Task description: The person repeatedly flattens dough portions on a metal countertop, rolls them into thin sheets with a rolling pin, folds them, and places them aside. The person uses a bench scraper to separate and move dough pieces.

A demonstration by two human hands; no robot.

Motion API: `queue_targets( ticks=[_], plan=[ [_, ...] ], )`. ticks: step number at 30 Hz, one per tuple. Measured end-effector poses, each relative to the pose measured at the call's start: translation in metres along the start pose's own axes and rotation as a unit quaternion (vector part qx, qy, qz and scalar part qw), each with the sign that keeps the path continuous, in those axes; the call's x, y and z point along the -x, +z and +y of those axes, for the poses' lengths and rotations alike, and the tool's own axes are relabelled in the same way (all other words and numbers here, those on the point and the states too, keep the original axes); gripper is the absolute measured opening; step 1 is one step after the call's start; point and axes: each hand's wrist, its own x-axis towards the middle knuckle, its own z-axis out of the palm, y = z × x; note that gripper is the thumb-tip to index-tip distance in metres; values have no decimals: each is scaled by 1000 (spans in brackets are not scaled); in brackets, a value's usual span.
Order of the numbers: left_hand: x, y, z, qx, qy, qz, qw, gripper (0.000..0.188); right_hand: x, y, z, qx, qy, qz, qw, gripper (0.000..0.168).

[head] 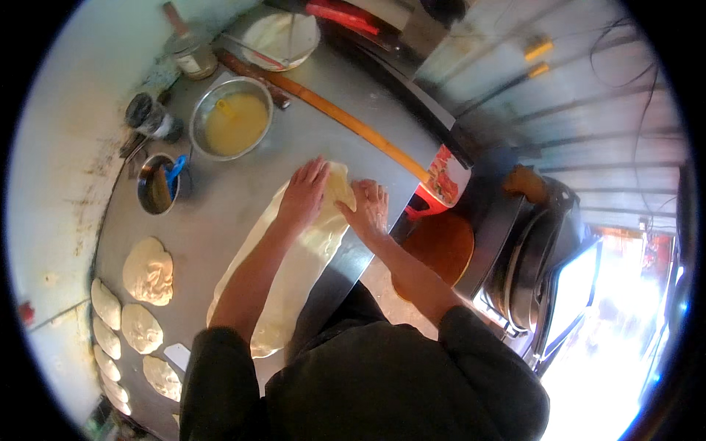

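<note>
A long, flattened sheet of pale dough (300, 270) stretches across the metal worktable (212, 184), running from its far end back toward my body. My left hand (304, 193) lies palm down on the upper left part of the sheet, fingers stretched out. At the sheet's right edge is my right hand (369, 205); its thumb touches the dough, while its fingers rest spread over the tabletop. Neither hand appears to grip anything, though the undersides are hidden. My left forearm covers some of the dough.
Several dough pieces (148, 271) lie at the left. Behind them stand a metal pot (142, 190) with a blue-handled utensil, a steel bowl (196, 132) of yellowish liquid and a jar (149, 116). A long wooden stick (353, 128) reaches a red patterned container (444, 179) at the table's right edge.
</note>
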Motion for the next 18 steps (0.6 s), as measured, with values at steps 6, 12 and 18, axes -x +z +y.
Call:
queue_targets(
  ticks=[6, 12, 18],
  plan=[
    [-54, -7, 5, -19, 30, -196, 980, 43, -10, 18, -11, -162, 56, -73, 982, 26],
    [92, -106, -25, 99, 17, -159, 982, 34, 70, 13, -45, -217, -238, -71, 944, 26],
    [88, -90, -35, -3, -39, -94, 995, 43, 65, 3, -43, -48, -103, -41, 993, 48]
  ],
)
